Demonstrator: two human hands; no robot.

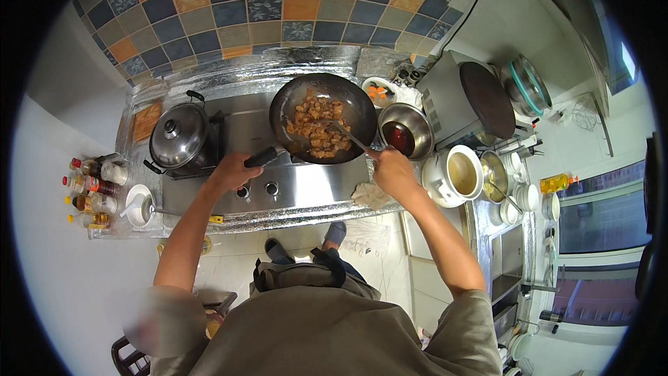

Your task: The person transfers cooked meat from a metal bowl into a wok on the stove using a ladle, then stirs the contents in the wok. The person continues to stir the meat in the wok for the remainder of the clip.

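My left hand [233, 171] grips the black handle [262, 157] of a dark wok [287, 90] on the steel gas stove [318, 183]. Browned chunks of meat [317, 115] lie in the wok, spread over its middle and near side. A metal spatula [354, 138] is in my right hand [392, 169], above the wok's right rim. The spatula's blade meets the meat and is partly hidden by it. Right beside the wok stands a steel bowl [424, 124] holding dark red liquid [399, 138]. A folded cloth [371, 196] lies by my right hand.
A lidded steel pot [178, 133] occupies the left burner. Several bottles [86, 185] and a white bowl [138, 219] with a ladle line the left end. Right of me stand a white pot [443, 183] and an oven [454, 99]. Behind the steel bowl is a bowl of cut vegetables [379, 91].
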